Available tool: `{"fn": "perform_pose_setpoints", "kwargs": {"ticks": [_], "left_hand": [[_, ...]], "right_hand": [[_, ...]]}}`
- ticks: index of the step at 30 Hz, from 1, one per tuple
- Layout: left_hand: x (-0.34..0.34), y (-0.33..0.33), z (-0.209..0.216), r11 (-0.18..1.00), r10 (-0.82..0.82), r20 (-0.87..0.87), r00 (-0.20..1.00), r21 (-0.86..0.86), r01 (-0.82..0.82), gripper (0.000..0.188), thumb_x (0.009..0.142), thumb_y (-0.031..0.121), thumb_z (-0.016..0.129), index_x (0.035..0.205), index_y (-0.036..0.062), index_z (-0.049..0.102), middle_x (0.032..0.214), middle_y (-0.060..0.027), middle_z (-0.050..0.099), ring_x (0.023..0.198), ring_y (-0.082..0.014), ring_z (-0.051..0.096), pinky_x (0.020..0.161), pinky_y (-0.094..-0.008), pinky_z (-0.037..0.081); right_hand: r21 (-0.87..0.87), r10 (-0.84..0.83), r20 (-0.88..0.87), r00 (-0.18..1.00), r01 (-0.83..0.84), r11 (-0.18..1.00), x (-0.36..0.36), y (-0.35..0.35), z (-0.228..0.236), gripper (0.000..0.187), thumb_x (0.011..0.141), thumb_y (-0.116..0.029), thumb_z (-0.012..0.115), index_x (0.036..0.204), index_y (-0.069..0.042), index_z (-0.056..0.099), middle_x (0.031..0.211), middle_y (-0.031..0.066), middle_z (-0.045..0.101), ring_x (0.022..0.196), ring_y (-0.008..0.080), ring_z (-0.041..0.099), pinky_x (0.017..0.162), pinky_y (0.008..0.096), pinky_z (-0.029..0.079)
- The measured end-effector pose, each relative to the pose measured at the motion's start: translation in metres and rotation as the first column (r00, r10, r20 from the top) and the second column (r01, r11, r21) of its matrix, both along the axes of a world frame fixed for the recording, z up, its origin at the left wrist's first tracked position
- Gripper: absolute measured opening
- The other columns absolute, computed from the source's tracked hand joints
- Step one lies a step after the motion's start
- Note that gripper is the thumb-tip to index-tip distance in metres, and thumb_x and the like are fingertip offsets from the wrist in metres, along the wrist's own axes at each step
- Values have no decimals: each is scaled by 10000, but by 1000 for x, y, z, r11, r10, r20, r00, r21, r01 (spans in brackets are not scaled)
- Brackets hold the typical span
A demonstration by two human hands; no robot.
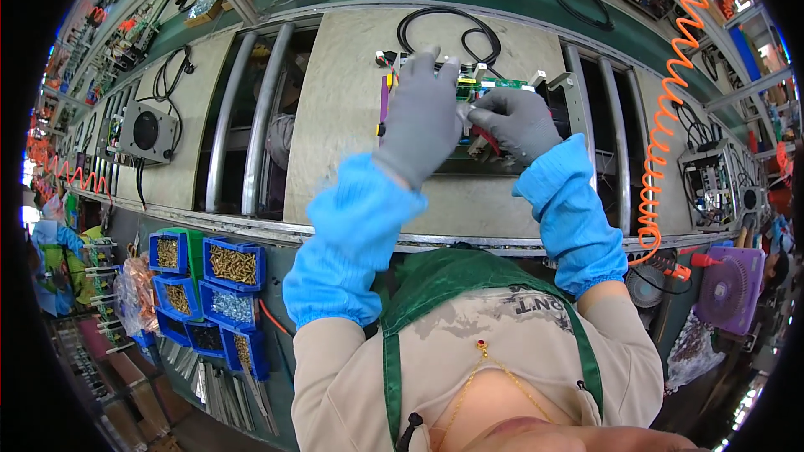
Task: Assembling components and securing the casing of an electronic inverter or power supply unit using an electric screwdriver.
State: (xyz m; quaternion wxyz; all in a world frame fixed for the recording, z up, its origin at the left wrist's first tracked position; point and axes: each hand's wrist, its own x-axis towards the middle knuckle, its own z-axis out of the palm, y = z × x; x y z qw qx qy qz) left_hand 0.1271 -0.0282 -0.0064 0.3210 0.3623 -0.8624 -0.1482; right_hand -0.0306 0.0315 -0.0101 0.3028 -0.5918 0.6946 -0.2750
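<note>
On a pale board in front of me sits an open electronic unit with a green circuit board (502, 83), a purple strip at its left side and a metal bracket (578, 105) at its right. My left hand (419, 113), in a grey glove, lies over the unit's left part with its fingers stretched out, hiding what is under it. My right hand (521, 124), gloved too, is closed in a pinch over the middle of the unit. Its fingertips meet near a small pale piece that I cannot make out. Something red (486, 139) shows just below these fingers.
Behind the unit lies a coiled black cable (448, 12). Metal rollers (228, 121) flank the board. Blue bins (234, 264) of screws and small parts stand at the lower left. An orange coiled air hose (662, 130) hangs at the right, near a purple fan (731, 289).
</note>
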Motion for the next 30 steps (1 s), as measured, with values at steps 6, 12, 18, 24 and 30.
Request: {"fn": "perform_pose_setpoints", "kwargs": {"ticks": [6, 12, 18, 24, 30], "left_hand": [[48, 57, -39, 866, -173, -170, 970, 442, 232, 323, 792, 170, 637, 1073, 18, 586, 870, -116, 605, 765, -238, 612, 695, -352, 500], [28, 56, -96, 457, 162, -537, 828, 785, 419, 336, 845, 195, 579, 1102, -21, 581, 902, -85, 632, 770, -123, 583, 677, -291, 481], [18, 51, -108, 287, 229, -647, 727, 759, 584, 328, 853, 181, 567, 1092, -42, 584, 889, -70, 620, 792, -124, 563, 726, -268, 463], [16, 48, -110, 137, 225, -657, 720, 753, 644, 349, 891, 199, 537, 1154, -29, 556, 1000, -80, 614, 890, -142, 586, 799, -274, 477], [11, 48, -116, 175, 241, -677, 695, 735, 655, 294, 873, 188, 559, 1066, -29, 606, 877, -60, 628, 780, -117, 559, 711, -262, 454]], "right_hand": [[-84, 48, -399, 916, -89, 992, 21, 15, 6, 243, 797, -308, 601, 870, -86, 665, 820, 129, 642, 763, 279, 633, 689, 395, 500], [-38, -44, -488, 872, 29, 999, 32, -4, 16, 192, 763, -265, 643, 787, -74, 657, 737, 111, 643, 708, 279, 630, 644, 377, 491], [299, 171, -692, 701, 63, 952, 48, -21, 33, 230, 766, -262, 631, 853, -55, 681, 797, 138, 655, 751, 282, 639, 678, 374, 497], [30, 27, -479, 877, -14, 999, 22, 1, 16, 275, 783, -288, 585, 943, -86, 683, 832, 144, 653, 796, 294, 634, 728, 393, 497], [55, -29, -576, 817, 75, 996, 41, -8, 25, 182, 752, -195, 645, 853, -44, 651, 794, 121, 649, 752, 269, 638, 679, 369, 493]]}}
